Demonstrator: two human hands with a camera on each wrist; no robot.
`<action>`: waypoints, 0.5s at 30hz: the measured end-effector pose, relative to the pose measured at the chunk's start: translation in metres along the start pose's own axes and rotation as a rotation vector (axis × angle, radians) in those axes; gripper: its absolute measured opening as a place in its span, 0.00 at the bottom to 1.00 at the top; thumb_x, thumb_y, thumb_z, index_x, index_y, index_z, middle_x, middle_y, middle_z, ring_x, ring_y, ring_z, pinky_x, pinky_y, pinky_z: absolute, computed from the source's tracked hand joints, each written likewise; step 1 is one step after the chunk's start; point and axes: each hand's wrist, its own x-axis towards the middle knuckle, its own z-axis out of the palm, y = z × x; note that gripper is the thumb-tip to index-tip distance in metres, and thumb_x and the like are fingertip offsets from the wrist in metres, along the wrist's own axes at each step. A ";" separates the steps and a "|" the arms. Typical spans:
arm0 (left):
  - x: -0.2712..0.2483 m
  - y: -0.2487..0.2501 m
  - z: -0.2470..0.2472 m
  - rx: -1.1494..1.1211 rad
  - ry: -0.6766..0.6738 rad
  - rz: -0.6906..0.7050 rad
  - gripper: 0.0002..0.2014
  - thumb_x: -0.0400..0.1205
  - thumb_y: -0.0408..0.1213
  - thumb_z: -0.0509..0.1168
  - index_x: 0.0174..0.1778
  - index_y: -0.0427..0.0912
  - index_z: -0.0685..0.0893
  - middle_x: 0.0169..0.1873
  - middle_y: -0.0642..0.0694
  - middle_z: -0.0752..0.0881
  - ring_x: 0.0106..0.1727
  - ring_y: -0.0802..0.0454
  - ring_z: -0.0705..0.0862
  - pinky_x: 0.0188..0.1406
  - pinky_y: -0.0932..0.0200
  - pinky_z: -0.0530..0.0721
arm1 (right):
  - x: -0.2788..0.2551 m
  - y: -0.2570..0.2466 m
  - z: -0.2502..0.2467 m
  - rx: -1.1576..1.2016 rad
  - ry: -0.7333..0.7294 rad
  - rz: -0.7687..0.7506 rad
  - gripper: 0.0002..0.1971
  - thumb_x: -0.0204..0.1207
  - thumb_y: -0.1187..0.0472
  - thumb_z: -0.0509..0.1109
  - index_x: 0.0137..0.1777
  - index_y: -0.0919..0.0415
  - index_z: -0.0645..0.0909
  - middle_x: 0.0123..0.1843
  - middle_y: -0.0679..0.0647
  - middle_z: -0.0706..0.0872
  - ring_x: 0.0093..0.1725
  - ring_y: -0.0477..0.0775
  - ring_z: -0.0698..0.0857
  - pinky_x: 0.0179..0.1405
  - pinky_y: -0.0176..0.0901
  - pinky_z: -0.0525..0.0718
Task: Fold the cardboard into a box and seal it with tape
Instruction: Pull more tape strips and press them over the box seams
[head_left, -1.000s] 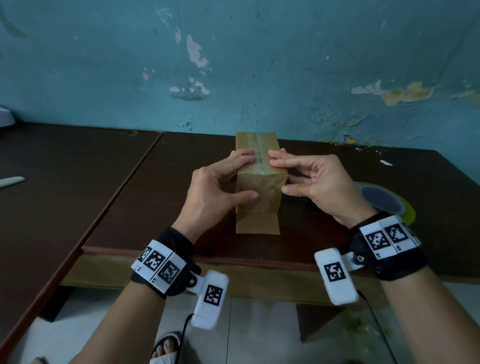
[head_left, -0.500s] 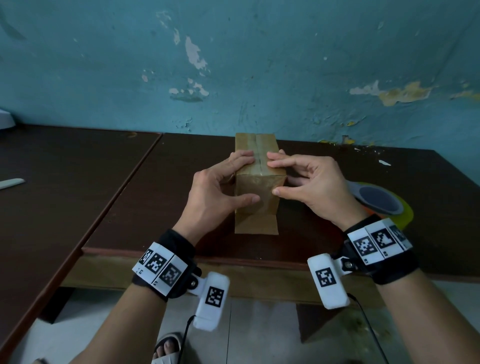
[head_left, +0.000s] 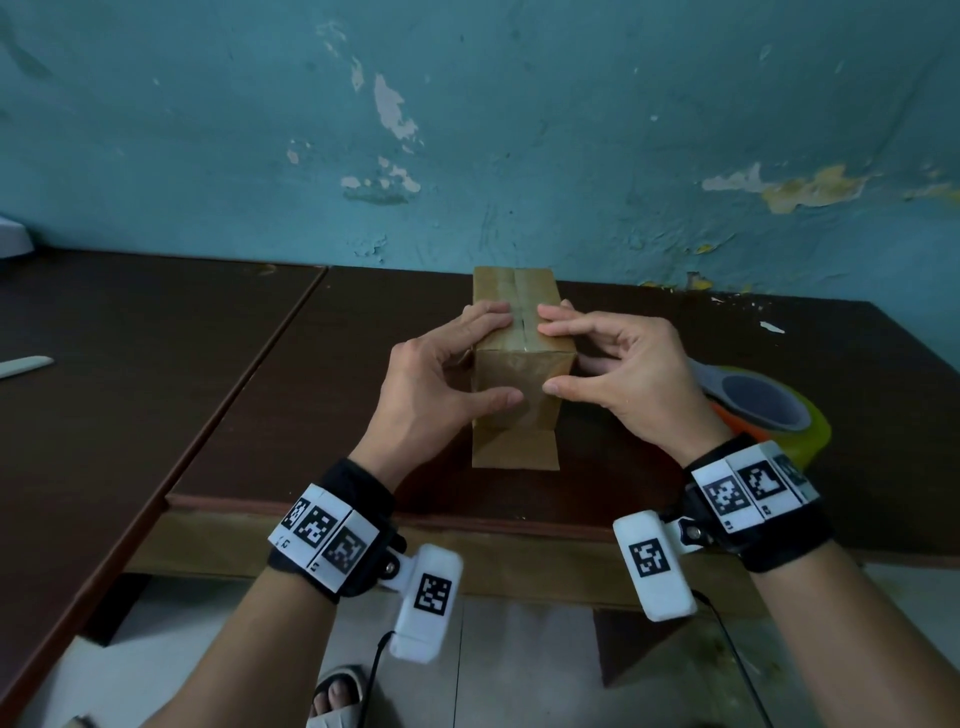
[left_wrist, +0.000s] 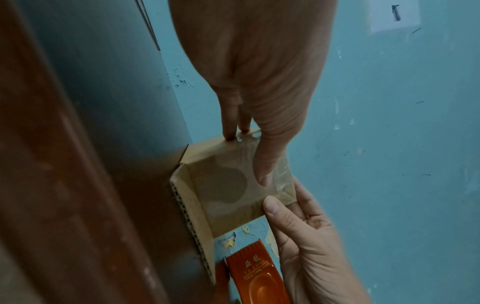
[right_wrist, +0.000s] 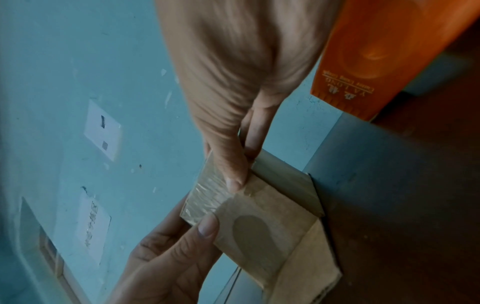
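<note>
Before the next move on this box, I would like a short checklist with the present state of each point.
1. Cardboard box stands on the table: ok.
2. Left hand and right hand both hold the box: ok.
3. Tape lies over the top seam: ok.
4. Tape pressed down on the near face: cannot tell.
5. Bottom flap closed: not ok, it lies flat on the table.
6. Tape dispenser near the right hand: ok.
</note>
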 end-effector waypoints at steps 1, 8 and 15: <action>0.000 0.000 0.000 0.005 0.001 0.000 0.36 0.71 0.34 0.85 0.76 0.43 0.85 0.78 0.54 0.82 0.85 0.59 0.72 0.78 0.41 0.82 | 0.000 0.000 0.000 0.007 -0.003 0.005 0.28 0.65 0.74 0.86 0.66 0.62 0.89 0.75 0.50 0.86 0.82 0.44 0.77 0.73 0.57 0.85; 0.000 0.001 0.001 0.005 0.000 0.002 0.36 0.71 0.34 0.85 0.77 0.43 0.84 0.78 0.54 0.82 0.85 0.58 0.72 0.77 0.41 0.82 | 0.002 0.000 0.001 -0.007 0.021 0.010 0.28 0.64 0.73 0.87 0.65 0.61 0.89 0.74 0.50 0.87 0.81 0.44 0.78 0.72 0.57 0.86; 0.000 0.000 0.002 -0.016 -0.004 0.006 0.35 0.71 0.34 0.85 0.77 0.42 0.84 0.78 0.54 0.82 0.85 0.58 0.72 0.78 0.40 0.81 | 0.004 0.000 0.002 0.054 0.049 0.019 0.21 0.69 0.69 0.85 0.63 0.62 0.90 0.71 0.53 0.89 0.79 0.45 0.80 0.72 0.56 0.86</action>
